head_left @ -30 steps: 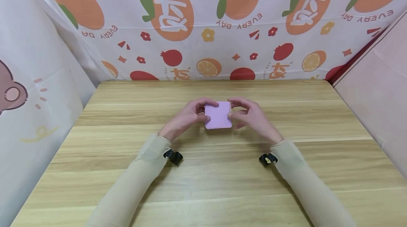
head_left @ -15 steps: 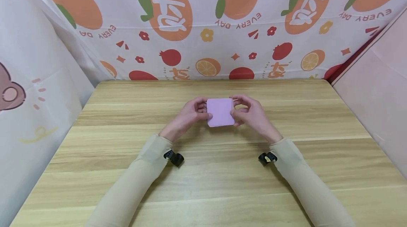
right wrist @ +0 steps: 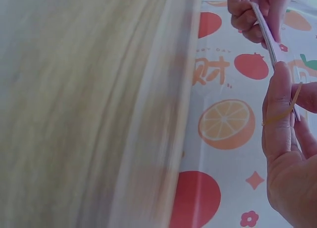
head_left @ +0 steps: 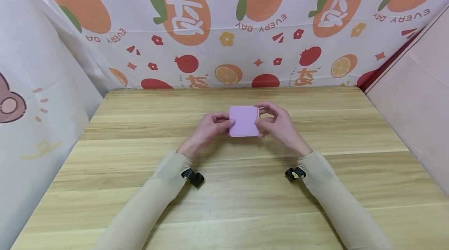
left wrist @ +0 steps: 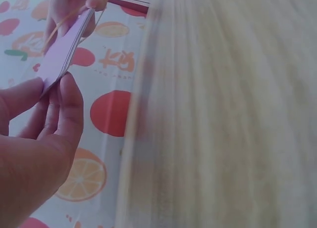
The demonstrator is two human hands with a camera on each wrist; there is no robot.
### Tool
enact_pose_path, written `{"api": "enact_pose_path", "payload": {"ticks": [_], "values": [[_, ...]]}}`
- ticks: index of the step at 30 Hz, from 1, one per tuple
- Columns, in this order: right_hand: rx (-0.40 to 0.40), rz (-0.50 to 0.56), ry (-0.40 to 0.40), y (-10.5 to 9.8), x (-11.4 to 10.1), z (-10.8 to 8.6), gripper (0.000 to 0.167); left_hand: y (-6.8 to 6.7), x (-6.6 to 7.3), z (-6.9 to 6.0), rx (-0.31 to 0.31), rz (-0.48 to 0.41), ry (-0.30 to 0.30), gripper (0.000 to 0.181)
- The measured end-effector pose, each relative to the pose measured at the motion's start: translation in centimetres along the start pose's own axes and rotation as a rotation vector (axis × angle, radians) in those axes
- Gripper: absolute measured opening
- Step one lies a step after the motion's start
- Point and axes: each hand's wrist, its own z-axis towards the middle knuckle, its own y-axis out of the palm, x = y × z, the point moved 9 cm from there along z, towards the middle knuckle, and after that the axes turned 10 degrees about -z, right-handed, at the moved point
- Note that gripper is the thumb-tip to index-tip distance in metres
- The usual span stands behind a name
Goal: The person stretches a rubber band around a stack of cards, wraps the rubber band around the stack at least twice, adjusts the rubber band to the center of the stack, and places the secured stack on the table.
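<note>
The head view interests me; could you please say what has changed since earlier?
The purple cards moved slightly forward and to the right. The left hand took one finger off their front; its thumb stayed. The right hand still grips the opposite side.

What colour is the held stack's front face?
Light purple; the stack shows best in the head view.

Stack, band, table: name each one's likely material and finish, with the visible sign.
Stack: probably matte paper or card; thin layers show along its edge.
Band: possibly rubber, finish unclear; a thin, yellowish, bending loop.
Table: wood or wood-look laminate, slightly glossy; streaked grain and a pale sheen show.
</note>
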Motion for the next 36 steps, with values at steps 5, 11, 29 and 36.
{"api": "enact_pose_path", "payload": {"ticks": [5, 11, 29, 36], "values": [[-0.018, -0.012, 0.004, 0.2, 0.1, -0.1, 0.047, 0.2, 0.5, -0.2, -0.009, 0.034, 0.032, 0.015], [-0.04, -0.03, 0.006, 0.4, 0.3, -0.1, 0.046, 0.3, 0.7, -0.5, -0.018, 0.065, 0.043, 0.018], [-0.074, -0.049, 0.023, 0.8, 0.3, -0.3, 0.045, 0.5, 0.8, -0.7, -0.025, 0.146, 0.037, 0.015], [-0.125, -0.022, 0.049, 1.4, 0.8, -0.3, 0.045, 0.3, 1.2, -0.6, -0.016, 0.115, 0.076, 0.014]]}}
